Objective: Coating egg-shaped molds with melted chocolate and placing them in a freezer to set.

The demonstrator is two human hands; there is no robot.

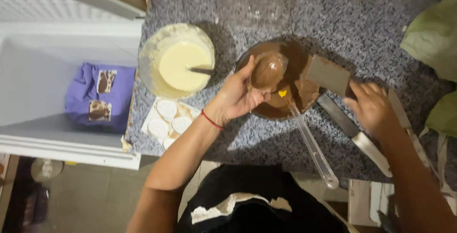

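My left hand (238, 95) holds a small round mold (267, 69) coated with melted chocolate, tilted over a glass bowl of melted chocolate (299, 64). A red string is around that wrist. My right hand (373, 107) grips a flat metal scraper (328, 75) smeared with chocolate, its blade over the bowl's right rim. A clear-handled ladle (312, 145) rests in the bowl, its handle pointing toward me.
A bowl of pale yellow cream (177, 61) with a utensil stands left of the chocolate bowl. A sheet with white oval shapes (166, 118) lies below it. A large knife (362, 140) lies on the speckled counter (285, 19). An open freezer holds a purple package (100, 95). Green cloth (435, 38) lies right.
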